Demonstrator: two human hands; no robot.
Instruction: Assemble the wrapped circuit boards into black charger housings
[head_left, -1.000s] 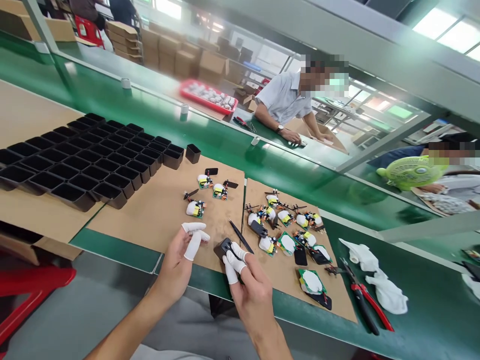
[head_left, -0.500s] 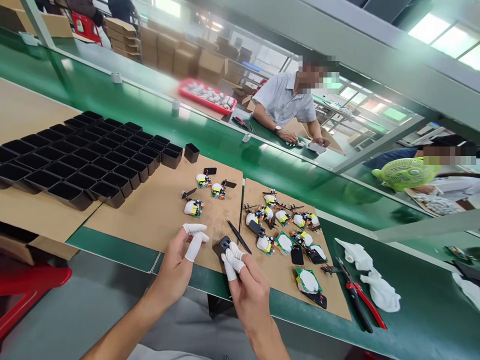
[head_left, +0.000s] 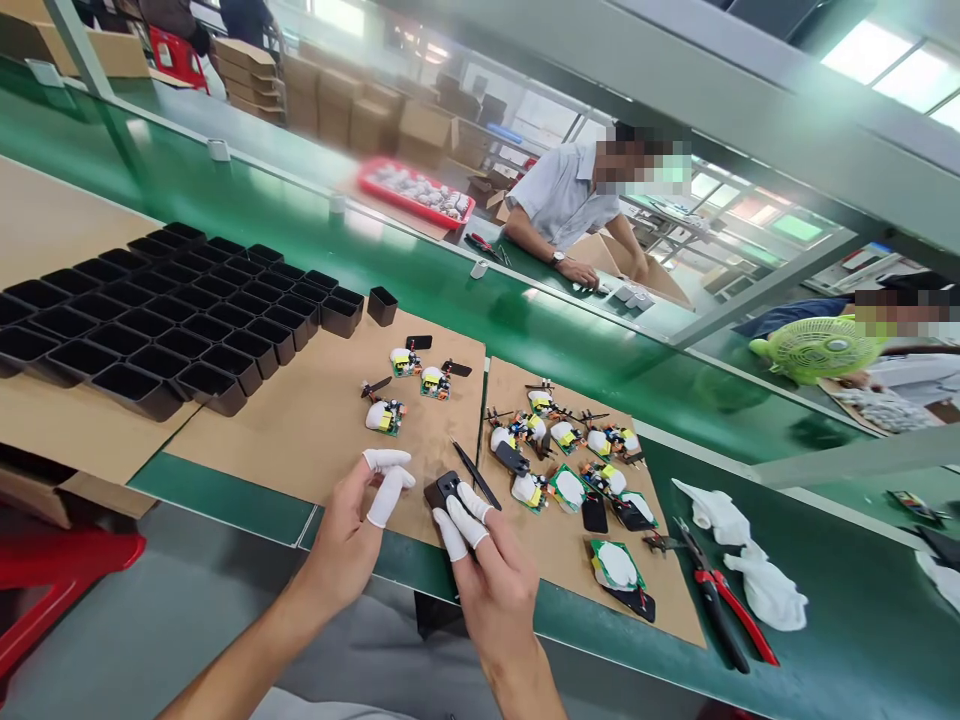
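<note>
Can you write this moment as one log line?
left hand: holding nothing | right hand: holding black case | near right hand: tweezers | far left: black cups

"What's on those fingers?"
"Smooth white finger cots point(head_left: 386, 498): three on the right hand point(head_left: 496, 580), at least two on the left hand point(head_left: 339, 548)."
"And lower down?"
"Grey cloth point(head_left: 397, 645) across the lap, paler fabric point(head_left: 304, 706) nearer the waist."

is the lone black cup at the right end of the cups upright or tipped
Upright: the cup shows its dark mouth facing up, with its walls below the rim.
</note>
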